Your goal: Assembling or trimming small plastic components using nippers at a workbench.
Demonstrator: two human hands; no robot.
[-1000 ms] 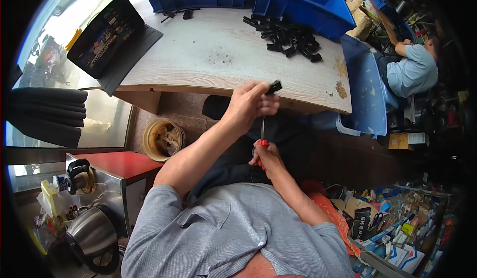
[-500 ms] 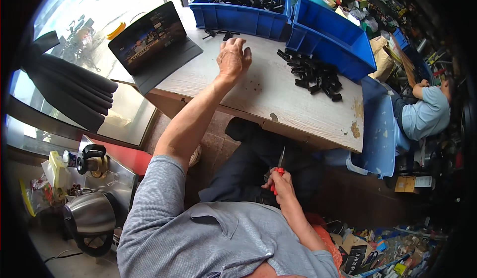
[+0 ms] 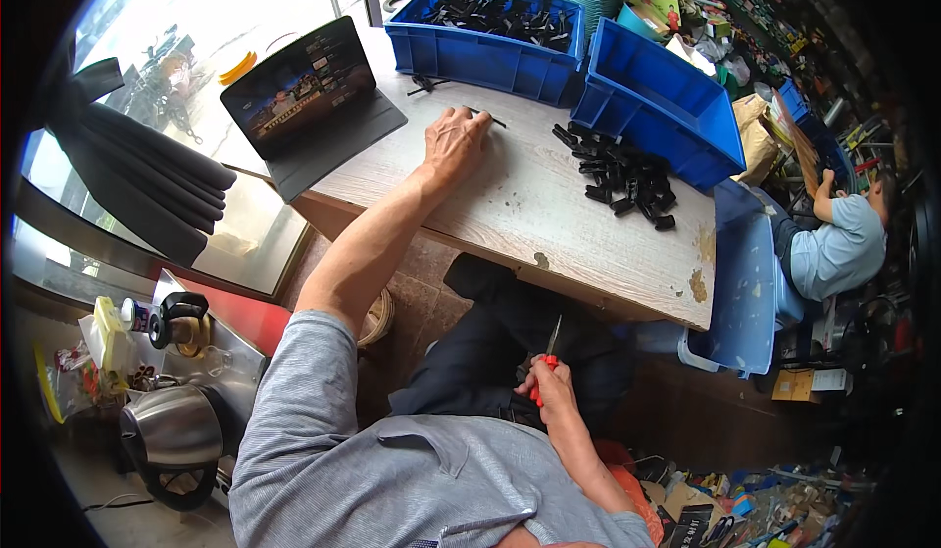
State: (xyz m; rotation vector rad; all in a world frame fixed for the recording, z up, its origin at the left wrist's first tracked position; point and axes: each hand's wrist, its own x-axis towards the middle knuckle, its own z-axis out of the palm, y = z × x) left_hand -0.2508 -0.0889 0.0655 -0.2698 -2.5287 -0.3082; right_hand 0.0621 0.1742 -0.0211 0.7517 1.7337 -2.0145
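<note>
My left hand rests on the pale wooden table with its fingers curled down over a thin black part, whose end sticks out past the fingertips. Most of that part is hidden under the hand. Low over my lap, my right hand is closed around a red-handled tool with a narrow, pointed metal blade directed away from me. A few thin black parts lie on the table beyond my left hand. To the right is a heap of short black plastic pieces.
At the table's back stand a blue bin holding many black parts and a second blue bin. A tablet leans at the left. A light blue tub stands off the right end; a person sits beyond.
My left hand has drawn back toward me from the small black parts, bringing a thin black part with it. My right hand still holds the red-handled tool. The view has shifted slightly.
</note>
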